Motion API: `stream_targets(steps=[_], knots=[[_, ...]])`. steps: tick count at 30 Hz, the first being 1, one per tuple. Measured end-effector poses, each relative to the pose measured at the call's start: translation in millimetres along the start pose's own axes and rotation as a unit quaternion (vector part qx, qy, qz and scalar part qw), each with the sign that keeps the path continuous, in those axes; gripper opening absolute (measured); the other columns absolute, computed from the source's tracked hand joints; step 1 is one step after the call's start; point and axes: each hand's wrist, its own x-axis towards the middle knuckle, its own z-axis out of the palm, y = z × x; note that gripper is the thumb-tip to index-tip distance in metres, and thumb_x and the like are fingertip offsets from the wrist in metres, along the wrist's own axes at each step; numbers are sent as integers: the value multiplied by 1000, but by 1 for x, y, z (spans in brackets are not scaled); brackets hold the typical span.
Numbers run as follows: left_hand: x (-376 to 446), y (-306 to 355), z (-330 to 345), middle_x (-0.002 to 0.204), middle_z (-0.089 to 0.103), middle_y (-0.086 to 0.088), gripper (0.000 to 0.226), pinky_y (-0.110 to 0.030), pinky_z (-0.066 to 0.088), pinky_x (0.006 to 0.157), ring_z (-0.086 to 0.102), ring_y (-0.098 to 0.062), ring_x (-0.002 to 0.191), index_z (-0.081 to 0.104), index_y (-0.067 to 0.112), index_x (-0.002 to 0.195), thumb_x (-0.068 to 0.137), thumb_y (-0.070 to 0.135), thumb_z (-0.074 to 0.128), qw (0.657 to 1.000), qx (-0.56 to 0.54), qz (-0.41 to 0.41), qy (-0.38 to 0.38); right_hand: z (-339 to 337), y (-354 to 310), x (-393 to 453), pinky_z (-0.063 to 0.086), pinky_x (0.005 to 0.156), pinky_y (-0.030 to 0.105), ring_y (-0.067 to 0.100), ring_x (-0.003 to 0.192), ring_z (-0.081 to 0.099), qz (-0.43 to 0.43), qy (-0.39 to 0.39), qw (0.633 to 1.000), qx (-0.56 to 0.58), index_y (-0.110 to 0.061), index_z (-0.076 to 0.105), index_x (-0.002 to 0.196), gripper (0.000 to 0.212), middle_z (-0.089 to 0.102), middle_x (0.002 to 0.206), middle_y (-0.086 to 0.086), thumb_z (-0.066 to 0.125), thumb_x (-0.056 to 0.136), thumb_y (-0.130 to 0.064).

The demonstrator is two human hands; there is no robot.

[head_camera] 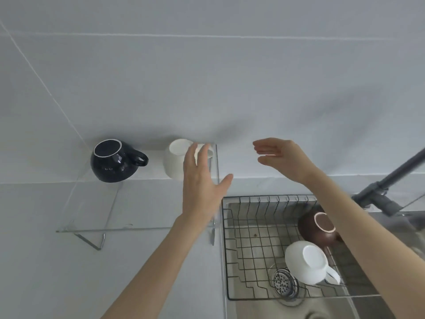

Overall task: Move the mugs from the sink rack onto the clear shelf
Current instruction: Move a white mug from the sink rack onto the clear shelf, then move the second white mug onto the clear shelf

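2 mugs, black (113,161) and white (176,162), sit upside down on the shelf (138,229), likely to drain; 2 remain in the rack (250,245). Both grips, left hand (202,183) and right hand (284,157), are open and empty.

grey tiled wall (207,77), dark faucet (391,180), sink drain strainer (284,283)

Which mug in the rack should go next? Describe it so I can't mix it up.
Find the wire rack over the sink. Two upside-down mugs sit at its right side. Take the nearer, white mug; the brown mug is behind it.
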Motion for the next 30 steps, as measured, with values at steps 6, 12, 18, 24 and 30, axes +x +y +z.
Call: stream_targets(steps=[6, 12, 18, 24, 30], knots=[[-63, 30, 69, 135, 44, -5, 61, -12, 24, 101, 39, -14, 126, 43, 15, 126, 72, 25, 70, 982, -53, 46, -176, -37, 77, -87, 43, 89, 24, 16, 91, 63, 128, 27, 990, -42, -10, 66, 104, 25, 69, 99, 6, 62, 80, -5], [-105, 14, 150, 145, 33, -3, 82, -25, 23, 104, 32, -18, 131, 29, 20, 136, 68, 27, 75, 913, -38, -69, -399, -31, 177, -135, 47, 90, 28, 21, 94, 62, 269, -17, 959, -90, -9, 65, 106, 33, 70, 105, 10, 68, 73, -10], [-114, -6, 200, 149, 27, -6, 91, -36, 22, 110, 26, -22, 136, 23, 17, 140, 66, 18, 76, 865, 11, -95, -493, -17, 228, -149, 27, 52, 28, 21, 63, 38, 329, -81, 927, -161, -2, 44, 52, 29, 40, 58, 6, 68, 63, -16], [-125, -17, 222, 139, 44, -4, 96, -38, 31, 107, 40, -23, 128, 27, 16, 138, 58, 24, 81, 857, 13, -96, -505, -14, 239, -153, 45, 64, 31, 25, 68, 51, 342, -69, 928, -127, 9, 63, 77, 31, 54, 67, 13, 74, 60, -14], [-128, -17, 226, 119, 61, -1, 90, -31, 45, 91, 54, -20, 107, 39, 21, 130, 52, 27, 83, 883, -15, -98, -459, -15, 239, -152, 46, 59, 22, 18, 72, 57, 331, -35, 937, -103, -2, 69, 78, 22, 61, 68, 2, 78, 60, -11]])
